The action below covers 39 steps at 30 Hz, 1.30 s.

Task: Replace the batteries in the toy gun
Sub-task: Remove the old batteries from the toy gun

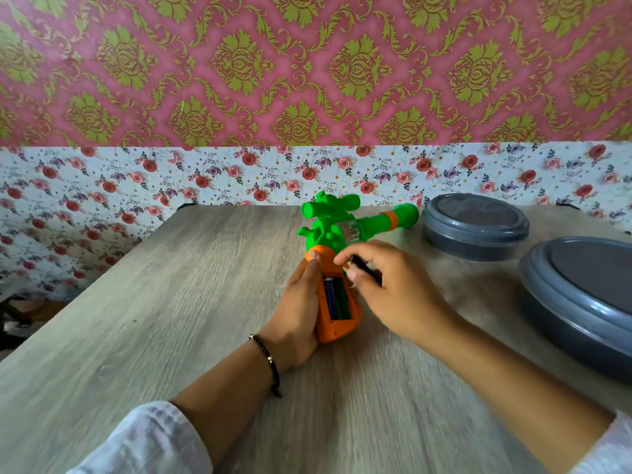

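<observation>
A slim dark thing, probably a battery [366, 268] but too blurred to call, is pinched in the fingers [345, 258] of the right hand [393, 289]. It's held just right of and slightly above the open battery compartment [337, 299] in the orange grip of the toy gun [338, 254]. One bluish cell [330, 295] is seated in the compartment's left slot; the right slot looks empty. The slot's long axis runs toward and away from the person, while the dark thing is held slanted, so some turning seems needed before it drops in.

The grip is wrapped by the left hand [301, 302], thumb up on the orange collar, and steadied on the tabletop [171, 302] around the middle. The green barrel is pointed toward the far right corner, where two grey lidded containers [475, 227] are parked along the right edge. Floral and damask wallpaper is seen behind.
</observation>
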Motion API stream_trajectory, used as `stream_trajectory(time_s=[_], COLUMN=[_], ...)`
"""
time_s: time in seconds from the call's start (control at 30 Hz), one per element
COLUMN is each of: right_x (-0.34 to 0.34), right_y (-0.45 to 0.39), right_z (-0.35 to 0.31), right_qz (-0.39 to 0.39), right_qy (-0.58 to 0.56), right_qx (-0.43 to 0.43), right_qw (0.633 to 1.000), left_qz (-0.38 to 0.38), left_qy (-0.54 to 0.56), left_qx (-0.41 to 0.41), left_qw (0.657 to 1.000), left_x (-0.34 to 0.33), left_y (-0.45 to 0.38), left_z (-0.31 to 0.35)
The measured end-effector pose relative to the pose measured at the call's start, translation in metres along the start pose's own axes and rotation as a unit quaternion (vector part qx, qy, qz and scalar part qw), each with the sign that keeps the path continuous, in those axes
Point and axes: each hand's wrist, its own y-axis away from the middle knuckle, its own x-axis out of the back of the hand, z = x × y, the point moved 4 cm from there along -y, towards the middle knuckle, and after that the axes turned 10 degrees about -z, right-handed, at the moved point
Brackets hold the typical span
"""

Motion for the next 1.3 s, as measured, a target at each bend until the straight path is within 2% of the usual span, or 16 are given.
stream_trajectory(time_s=[0.1, 0.27, 0.47, 0.57, 0.73, 0.87, 1.03, 1.2, 1.3], right_x=[-0.009, -0.011, -0.013, -0.008, -0.001, 0.034, 0.063, 0.07, 0.07], right_y=[0.005, 0.007, 0.008, 0.012, 0.012, 0.015, 0.032, 0.04, 0.043], right_z=[-0.001, -0.007, -0.007, -0.009, -0.001, 0.015, 0.043, 0.063, 0.07], right_qz=[-0.035, -0.038, -0.016, 0.022, 0.054, 0.078, -0.022, -0.124, -0.142], right_qy=[0.037, 0.096, 0.029, 0.004, -0.117, -0.221, -0.145, -0.009, 0.043], right_qx=[0.031, 0.059, 0.04, 0.041, -0.041, -0.144, -0.324, -0.397, -0.409], right_qw=[0.998, 0.993, 0.999, 0.999, 0.991, 0.961, 0.935, 0.91, 0.9], left_qz=[-0.002, 0.005, 0.001, 0.005, 0.024, 0.028, 0.013, 0.009, 0.007], left_qy=[0.008, -0.018, -0.019, -0.021, -0.018, -0.016, 0.008, 0.016, 0.018], left_qx=[-0.001, -0.014, -0.019, -0.011, -0.007, -0.002, -0.005, -0.007, -0.006], left_qw=[1.0, 1.0, 1.0, 1.0, 1.0, 0.999, 1.0, 1.0, 1.0], left_x=[-0.001, -0.002, -0.004, -0.003, -0.002, 0.001, 0.001, 0.0, -0.001], left_y=[0.0, 0.002, 0.004, 0.005, 0.005, 0.004, 0.003, 0.004, 0.005], left_z=[0.0, 0.001, 0.002, 0.002, 0.001, 0.001, 0.0, 0.0, 0.0])
